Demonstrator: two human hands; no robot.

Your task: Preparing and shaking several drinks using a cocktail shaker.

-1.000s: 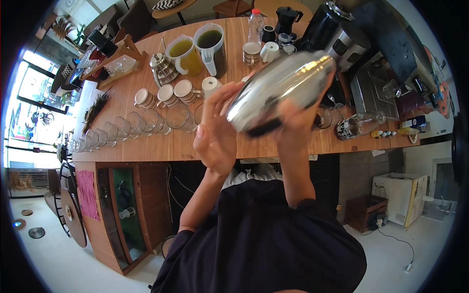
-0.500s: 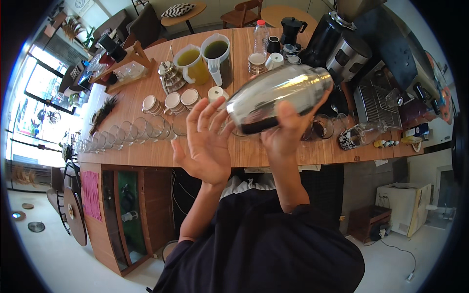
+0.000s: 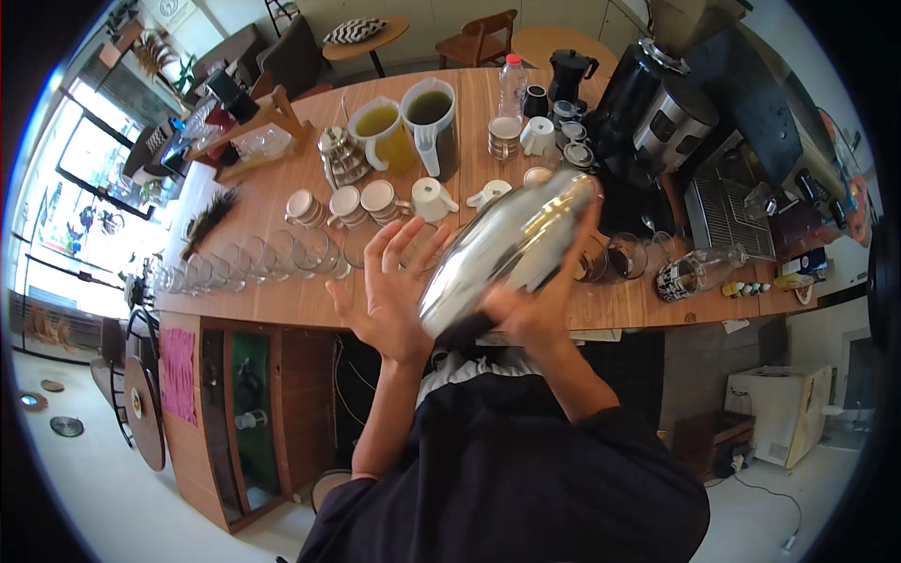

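A shiny steel cocktail shaker (image 3: 502, 246) hangs tilted over the counter's near edge, its narrow end pointing up to the right. My right hand (image 3: 537, 317) is wrapped around it from the right, somewhat smeared by motion. Just left of the shaker's wide lower end, my left hand (image 3: 392, 305) is raised with its palm up and fingers spread, holding nothing. Whether its palm touches the shaker cannot be made out. Behind the shaker, a white cup (image 3: 434, 199) and stacked cups (image 3: 379, 200) stand on the wooden counter (image 3: 282, 197). The shaker's contents are hidden.
A row of clear glasses (image 3: 253, 258) lines the left front edge. Farther back stand a steel kettle (image 3: 343, 159), a yellow-filled pitcher (image 3: 383, 141) and a dark-filled pitcher (image 3: 432, 117). At right are a coffee grinder (image 3: 676, 117), a moka pot (image 3: 569, 75) and a glass bottle (image 3: 699, 270).
The shaker and my right hand have swung down and toward me, the shaker tilting more steeply. My left hand stays spread and has shifted slightly. The whole view has moved a little.
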